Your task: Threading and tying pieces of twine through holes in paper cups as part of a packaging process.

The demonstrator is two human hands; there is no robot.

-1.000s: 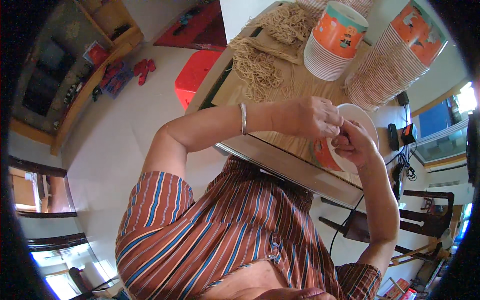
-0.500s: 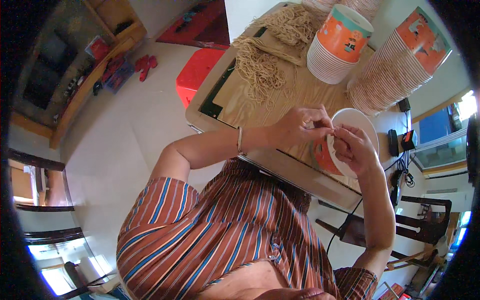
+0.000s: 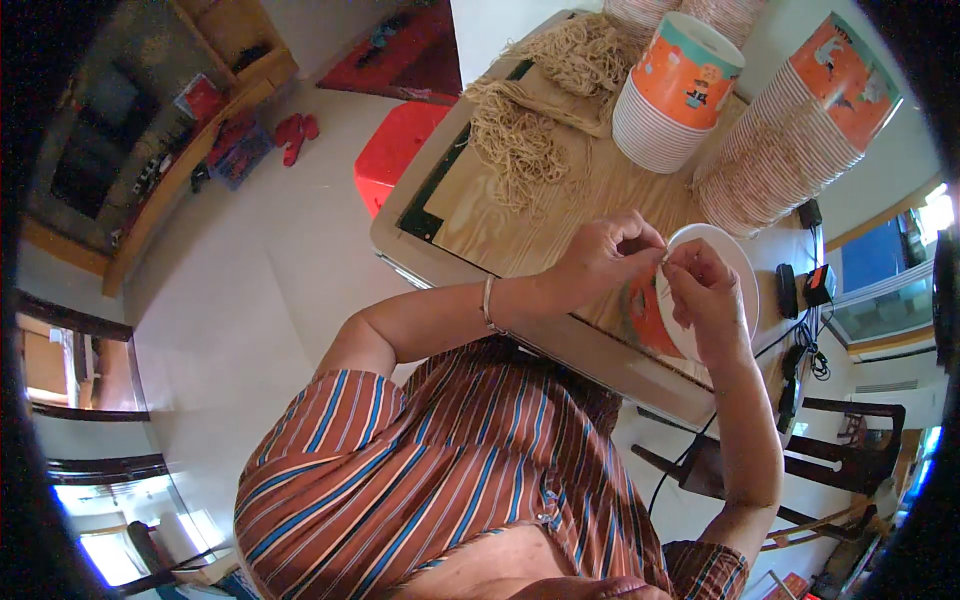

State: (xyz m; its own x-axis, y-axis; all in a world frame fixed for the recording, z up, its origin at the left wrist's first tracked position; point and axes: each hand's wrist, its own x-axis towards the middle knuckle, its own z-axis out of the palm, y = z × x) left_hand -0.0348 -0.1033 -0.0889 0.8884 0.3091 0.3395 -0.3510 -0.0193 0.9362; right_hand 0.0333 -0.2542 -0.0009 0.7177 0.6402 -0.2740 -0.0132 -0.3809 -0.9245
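Left hand (image 3: 603, 258): grip pressed together, thumb and forefinger pinching at the rim of a cup (image 3: 700, 290); the thing pinched is too small to make out, possibly a thin cord. Remaining fingers curled. Wrist carries a bracelet (image 3: 488, 304); forearm bare, reaching from the lower left across the near edge of the worktop (image 3: 520, 225).

Right hand (image 3: 705, 295): grip closed, fingertips meeting those of the left hand at the cup's rim, palm wrapped over the cup's side. Forearm rises from the lower right, elbow bent.

Cup: paper, white inside, orange printed wall, tilted with its mouth facing up and to the right, held between both hands just above the near right part of the worktop. Much of its wall is hidden behind the right hand.

Cords (image 3: 520, 140): tan, tangled heap, far left on the worktop, well apart from the hands.

Cup stacks: one short stack (image 3: 672, 95), far centre; one long leaning stack (image 3: 790, 130), far right; further stacks cut off at the top edge.

Small dark devices (image 3: 805, 285) with cables: right of the cup, detail unclear.

Red stool (image 3: 400, 150): on the floor, left of the worktop.

Striped shirt (image 3: 450, 480): near, fills the lower centre.

Chair (image 3: 830, 470): dark, lower right, partly cut off.
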